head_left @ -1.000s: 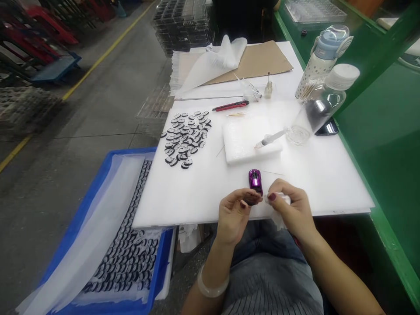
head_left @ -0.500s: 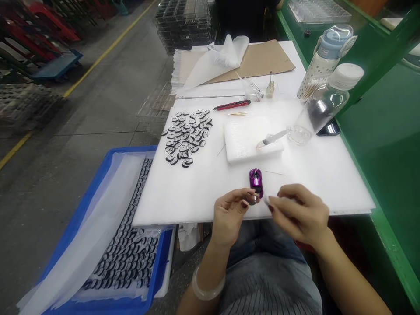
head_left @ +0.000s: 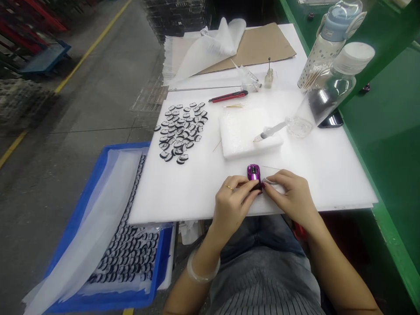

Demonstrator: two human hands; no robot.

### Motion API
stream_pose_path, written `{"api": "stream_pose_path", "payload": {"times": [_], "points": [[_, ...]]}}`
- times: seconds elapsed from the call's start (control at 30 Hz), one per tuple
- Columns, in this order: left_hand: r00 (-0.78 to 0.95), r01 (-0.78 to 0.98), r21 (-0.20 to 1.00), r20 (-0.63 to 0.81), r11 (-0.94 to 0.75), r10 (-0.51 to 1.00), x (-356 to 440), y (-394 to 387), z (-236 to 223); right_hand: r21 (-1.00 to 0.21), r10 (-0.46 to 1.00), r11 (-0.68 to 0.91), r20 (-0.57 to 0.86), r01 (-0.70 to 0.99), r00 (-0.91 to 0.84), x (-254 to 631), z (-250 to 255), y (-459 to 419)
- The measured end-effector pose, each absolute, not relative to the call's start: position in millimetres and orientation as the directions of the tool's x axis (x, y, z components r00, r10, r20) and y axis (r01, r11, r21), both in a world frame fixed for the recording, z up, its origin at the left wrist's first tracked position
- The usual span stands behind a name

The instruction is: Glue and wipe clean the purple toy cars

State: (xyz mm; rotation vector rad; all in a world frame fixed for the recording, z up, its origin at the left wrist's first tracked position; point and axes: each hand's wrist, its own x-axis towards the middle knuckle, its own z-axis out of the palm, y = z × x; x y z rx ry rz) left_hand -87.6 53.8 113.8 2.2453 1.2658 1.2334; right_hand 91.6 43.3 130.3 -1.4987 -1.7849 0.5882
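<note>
A shiny purple toy car (head_left: 253, 172) stands on the white board (head_left: 183, 192) near its front edge. My left hand (head_left: 233, 202) is closed, its fingertips pinching a small dark piece against the near end of the car. My right hand (head_left: 290, 197) is closed beside it on the right, fingertips pinching something small and pale at the same spot. A pile of several small black-and-white pieces (head_left: 182, 131) lies on the board to the far left of my hands.
A white foam block (head_left: 244, 135) carries a syringe (head_left: 271, 130). Behind it lie a red utility knife (head_left: 229, 96), a small vial (head_left: 268, 78), cardboard (head_left: 262, 43) and folded film. Clear bottle (head_left: 328, 94), dotted bottle (head_left: 330, 41) and phone (head_left: 331, 119) stand right. Blue crate (head_left: 98, 227) with more pieces sits lower left.
Both hands moved forward onto the board and closed in on the near end of the purple car. My right hand came back in from the right. The view shifted slightly.
</note>
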Motion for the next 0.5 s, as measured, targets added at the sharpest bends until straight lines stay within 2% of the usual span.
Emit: {"api": "stream_pose_path", "payload": {"times": [0.27,0.5], "points": [[0.174,0.534,0.742,0.374,-0.406,0.911,-93.7,55.6,117.8,-0.717,0.977,0.205,0.193,0.666,-0.093,92.0,130.9,46.1],[0.205,0.540,0.749,0.325,-0.384,0.923,-92.0,58.1,119.8,-0.696,0.988,0.155,0.108,0.701,-0.111,88.6,137.4,50.3]]}}
